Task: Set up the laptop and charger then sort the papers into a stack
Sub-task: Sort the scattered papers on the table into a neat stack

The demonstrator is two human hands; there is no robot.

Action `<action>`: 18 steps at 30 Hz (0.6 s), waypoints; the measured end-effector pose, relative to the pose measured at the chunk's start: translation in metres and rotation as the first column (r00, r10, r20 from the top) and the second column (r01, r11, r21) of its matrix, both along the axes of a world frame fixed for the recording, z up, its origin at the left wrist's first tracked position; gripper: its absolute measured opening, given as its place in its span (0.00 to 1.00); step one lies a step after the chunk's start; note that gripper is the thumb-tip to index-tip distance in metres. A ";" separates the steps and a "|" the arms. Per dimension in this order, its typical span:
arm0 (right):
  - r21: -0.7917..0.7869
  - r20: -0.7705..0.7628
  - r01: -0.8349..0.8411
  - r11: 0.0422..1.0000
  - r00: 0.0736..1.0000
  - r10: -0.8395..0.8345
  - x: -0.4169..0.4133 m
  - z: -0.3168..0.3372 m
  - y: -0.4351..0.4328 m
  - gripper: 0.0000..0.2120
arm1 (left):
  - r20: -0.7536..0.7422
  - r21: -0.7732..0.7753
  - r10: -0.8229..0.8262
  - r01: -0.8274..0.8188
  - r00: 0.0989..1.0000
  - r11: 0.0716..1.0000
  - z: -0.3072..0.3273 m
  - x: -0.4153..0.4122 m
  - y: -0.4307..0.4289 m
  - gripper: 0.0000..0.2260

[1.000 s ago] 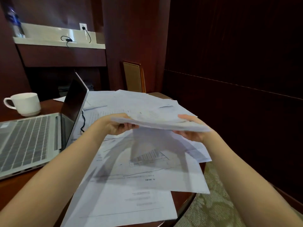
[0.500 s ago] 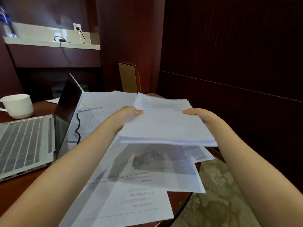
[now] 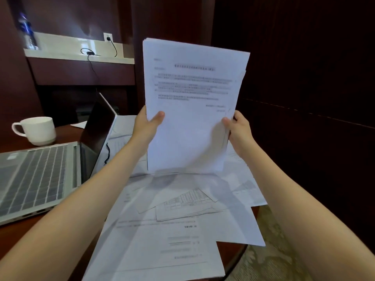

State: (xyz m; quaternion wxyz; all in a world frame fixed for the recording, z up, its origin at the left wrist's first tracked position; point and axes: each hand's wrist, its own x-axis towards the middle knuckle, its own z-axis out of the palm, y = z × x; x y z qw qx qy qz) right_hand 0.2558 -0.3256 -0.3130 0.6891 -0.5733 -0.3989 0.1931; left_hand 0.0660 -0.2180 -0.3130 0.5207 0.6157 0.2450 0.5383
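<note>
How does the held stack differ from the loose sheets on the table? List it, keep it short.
Pose: the held stack stands upright in the air, while the loose sheets lie flat on the table.
Order: the held stack is gathered nearly edge to edge, while the loose sheets are spread out and overlap at differing angles.
Both are white printed paper.

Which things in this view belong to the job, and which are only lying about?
Belong to the job:
- paper stack, held upright by the left hand and right hand
- loose sheets spread on the table
- open laptop
- charger cable on the shelf

Only lying about:
- white cup beside the laptop
- water bottle on the shelf
</note>
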 end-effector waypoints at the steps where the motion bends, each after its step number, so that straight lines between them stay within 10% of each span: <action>1: 0.000 -0.004 -0.008 1.000 1.000 0.008 -0.001 -0.001 0.001 0.08 | 0.002 -0.001 -0.003 0.003 1.000 1.000 0.000 -0.002 0.001 0.16; 18: -0.071 -0.026 -0.080 0.994 0.997 0.078 -0.011 -0.024 0.007 0.14 | -0.216 -0.200 -0.077 0.033 0.973 0.979 -0.023 -0.007 -0.001 0.21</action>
